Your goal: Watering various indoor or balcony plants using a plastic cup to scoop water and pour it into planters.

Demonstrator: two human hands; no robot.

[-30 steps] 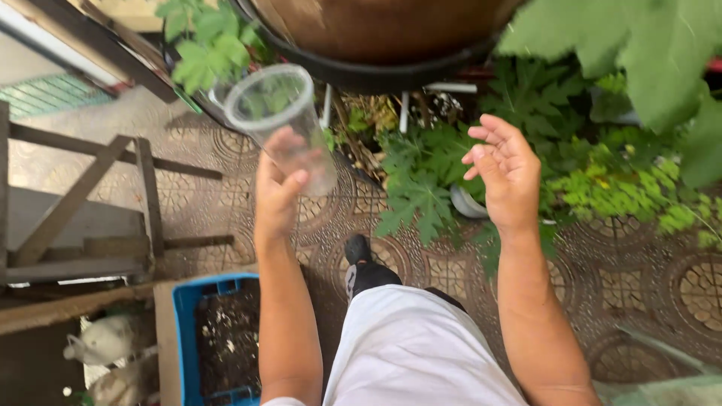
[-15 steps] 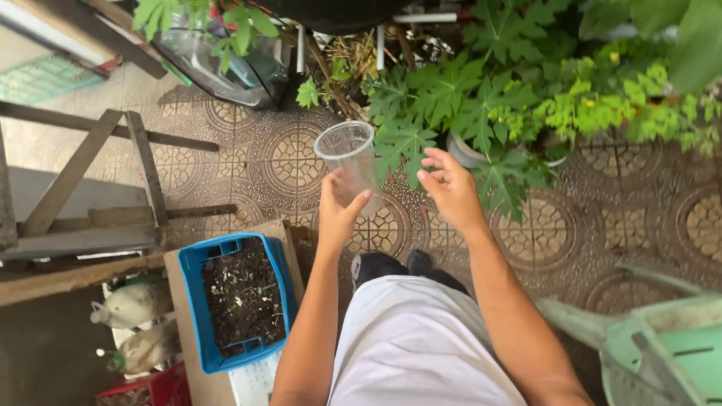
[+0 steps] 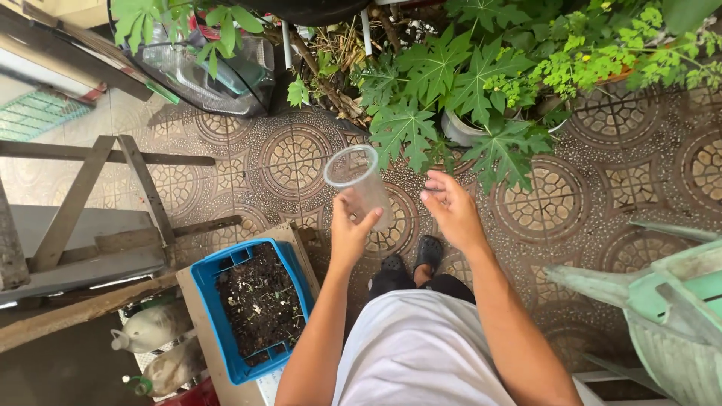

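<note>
Head camera looks straight down: the left hand [image 3: 347, 234] grips a clear plastic cup [image 3: 360, 183] by its lower part, thumb on one side and fingers on the other. The cup's long axis tilts up and away from the person, its open mouth toward the leafy potted plant [image 3: 444, 90], and it looks empty. The right hand [image 3: 451, 210] is just right of the cup, fingers loosely spread, holding nothing. Down-left of the cup sits a blue crate [image 3: 203, 280] filled with dark soil [image 3: 256, 301]. A green chair [image 3: 669, 301] stands well right of the cup.
</note>
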